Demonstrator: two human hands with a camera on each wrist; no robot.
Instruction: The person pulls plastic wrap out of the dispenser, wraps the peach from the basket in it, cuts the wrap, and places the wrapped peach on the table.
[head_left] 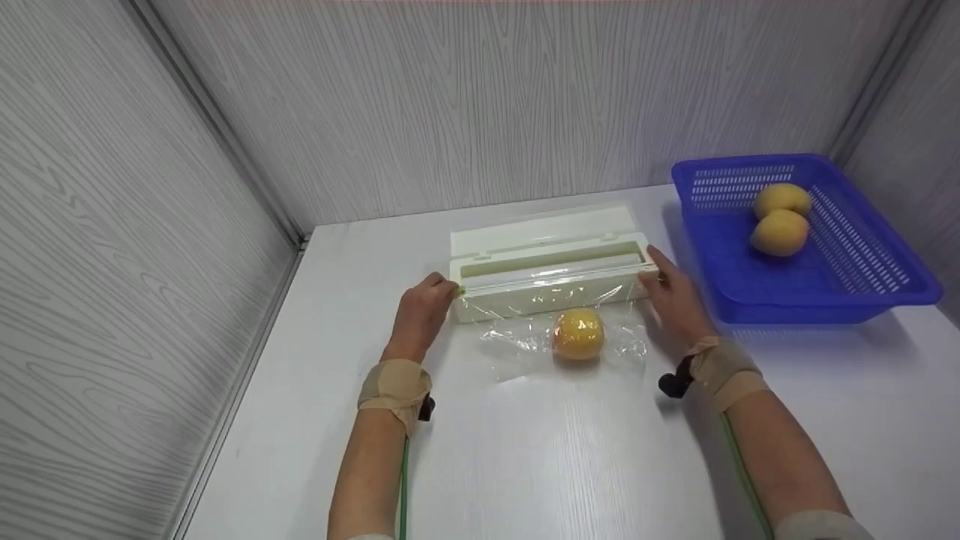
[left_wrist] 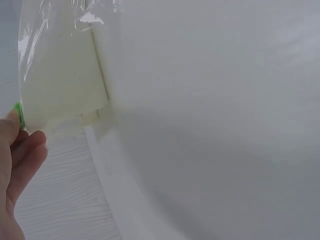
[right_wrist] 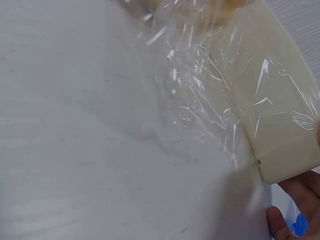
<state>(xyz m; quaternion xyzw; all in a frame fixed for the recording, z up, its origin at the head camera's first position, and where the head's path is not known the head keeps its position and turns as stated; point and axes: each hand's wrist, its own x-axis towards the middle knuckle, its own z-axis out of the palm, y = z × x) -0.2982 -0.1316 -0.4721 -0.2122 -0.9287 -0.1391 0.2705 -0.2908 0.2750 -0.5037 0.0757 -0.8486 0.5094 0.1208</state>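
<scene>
A cream cling film box [head_left: 536,300] lies with its lid raised, a roll of film [head_left: 551,271] inside. From its front edge a clear sheet of cling film [head_left: 521,337] runs down over a yellow peach [head_left: 578,334] on the table. At the box's left end, my left hand [head_left: 421,311] pinches a small green slider [left_wrist: 20,116], thumb on it and fingers curled below. My right hand [head_left: 675,296] grips the opposite end, thumb near the front and fingers round the end. The right wrist view shows part of that hand [right_wrist: 300,202] at the box corner.
A blue plastic basket [head_left: 795,313] stands to the right, close to my right hand, with two yellow peaches [head_left: 780,232] in it. Pale wood-grain panels [head_left: 465,105] wall the white table [head_left: 525,465] at the back and sides.
</scene>
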